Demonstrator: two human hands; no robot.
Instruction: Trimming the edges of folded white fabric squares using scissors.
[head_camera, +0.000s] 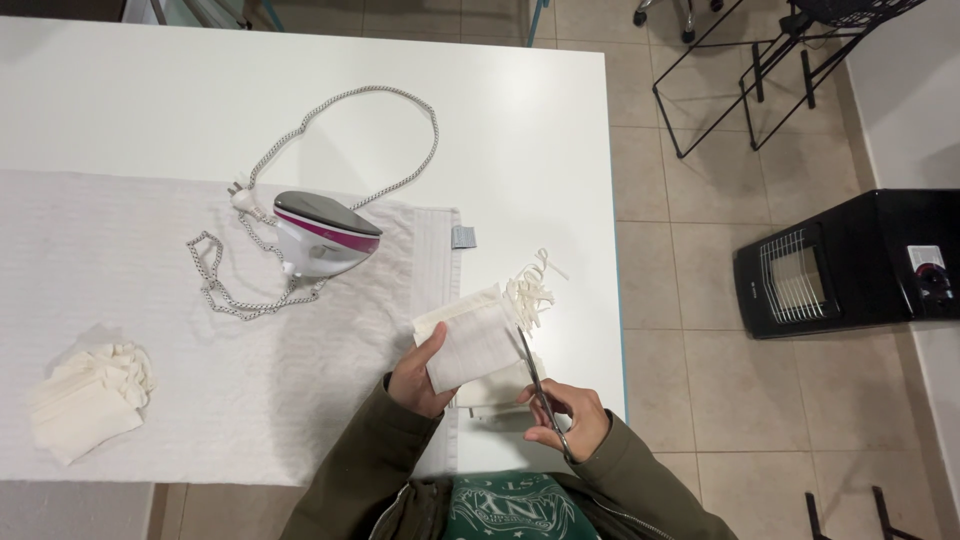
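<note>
L hand (418, 378) pinches a folded cream cloth piece (472, 340) by its lower left corner, thumb on top, lifted over the table edge. R hand (562, 418) has fingers closed through the handles of scissors (534, 378), blades running up to the cloth's right edge. Cut strips (532, 290) curl just above the blade tips. Iron (322, 232) w/ cord sits well up-left of the L hand on a white towel (200, 380); cloth stack (85, 398) far left.
</note>
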